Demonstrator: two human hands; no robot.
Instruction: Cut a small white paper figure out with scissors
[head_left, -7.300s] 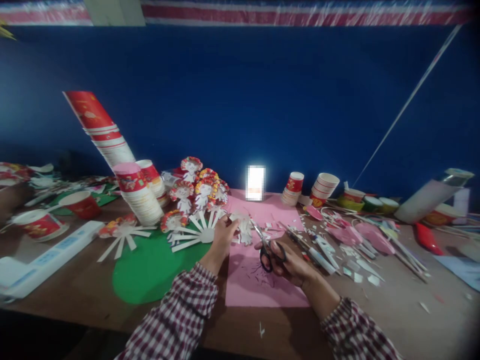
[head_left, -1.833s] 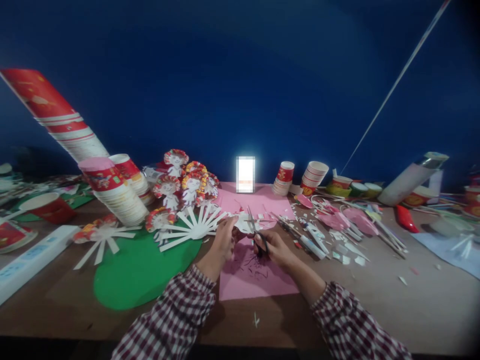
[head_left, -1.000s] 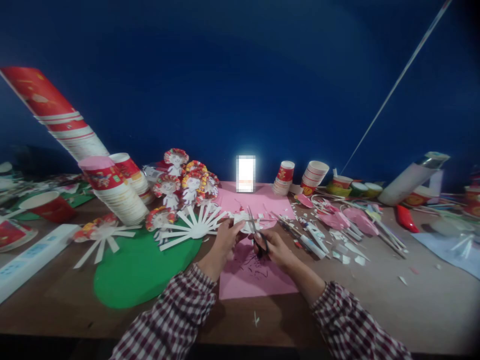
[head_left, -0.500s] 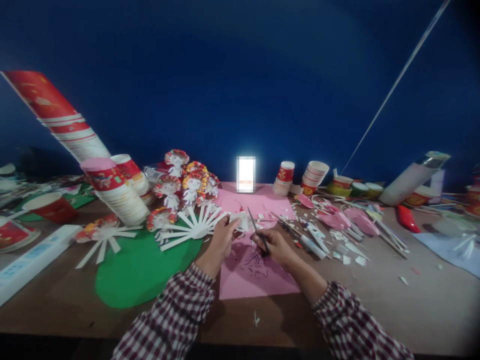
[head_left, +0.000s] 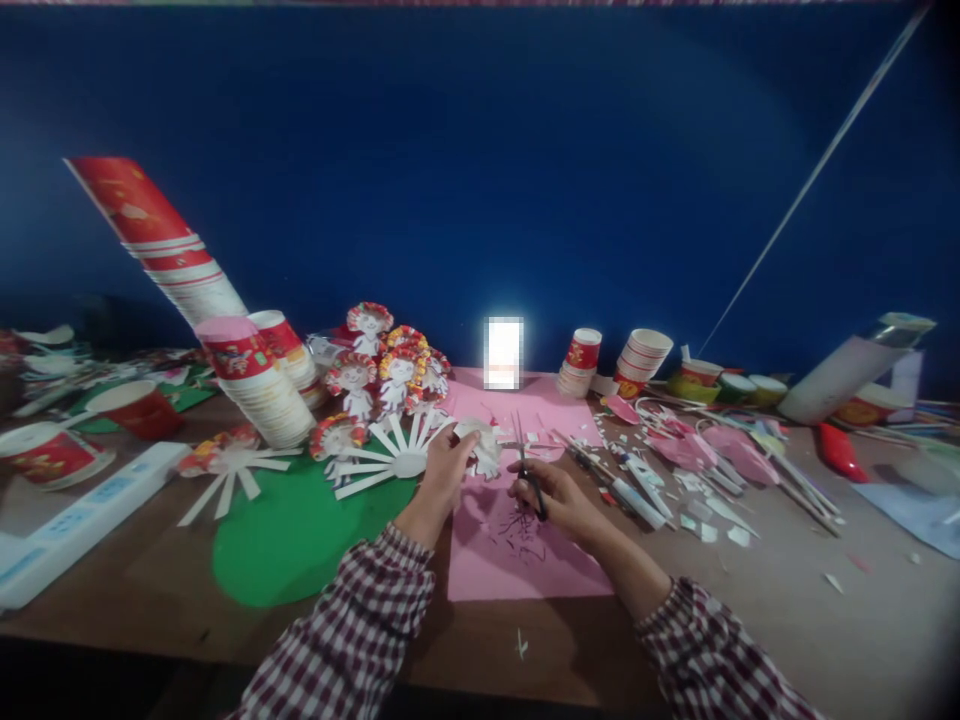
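Note:
Pinched in my left hand [head_left: 444, 478] is a small white paper cutout [head_left: 486, 455] with an uneven edge. My right hand [head_left: 559, 497] is closed around the dark handles of a pair of scissors [head_left: 529, 478]; the blades point away from me and stand slightly apart, just right of the cutout. Both hands are over a pink sheet [head_left: 487, 575] with dark scribbled lines. Beside my left hand, a white paper fan of cut strips [head_left: 407, 462] overlaps a green paper shape [head_left: 277, 555].
Several paper dolls with red and yellow frills [head_left: 397, 375] stand behind the fan. Leaning stacks of paper cups [head_left: 259, 385] rise at left, near a white power strip [head_left: 97, 520]. Pens [head_left: 637, 500], paper scraps [head_left: 709, 533] and a red stapler-like object [head_left: 841, 452] lie at right.
The view has shifted, so everything sits a little further right. The white cutout has turned in my left hand and shows more of its shape. The scissor blades have opened slightly.

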